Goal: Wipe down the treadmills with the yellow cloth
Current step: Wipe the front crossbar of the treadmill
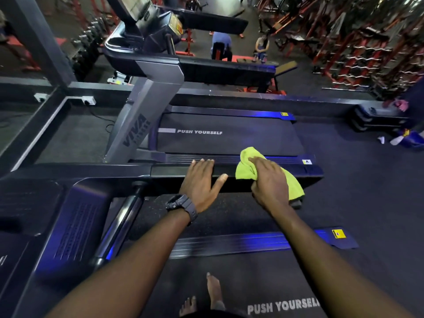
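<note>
Gym floor, treadmills in row | our right hand (270, 180) grips cloth (249, 167) on rail (179, 171) | left hand (199, 180) flat, holding nothing | wiping seems midway, next treadmill (229, 134) likely left.

The person is wearing a chunky dark digital watch (181, 206) strapped just behind the left hand (200, 182), forearms bare, feet (213, 292) going shoeless.

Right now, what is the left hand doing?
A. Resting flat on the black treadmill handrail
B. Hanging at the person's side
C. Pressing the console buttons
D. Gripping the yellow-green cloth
A: the left hand lies flat, fingers straight, on the black treadmill handrail, while the right hand holds the yellow-green cloth.
</note>
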